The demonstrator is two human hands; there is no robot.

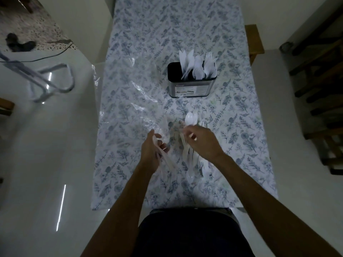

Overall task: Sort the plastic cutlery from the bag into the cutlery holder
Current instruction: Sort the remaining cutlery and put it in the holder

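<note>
cutlery (191, 160) loose near table's (241, 117) front edge, right hand (201, 140) pinching a spoon (189, 118) to carry to holder (191, 81) mid-table, left hand (151, 147) gripping bag (133, 101) aside.

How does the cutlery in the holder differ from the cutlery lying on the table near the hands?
The cutlery in the holder stands upright, grouped by type; the loose cutlery lies flat in a mixed heap. The holder contains the first lot; the second sits bare on the tablecloth, under the right hand. Both are white plastic.
</note>
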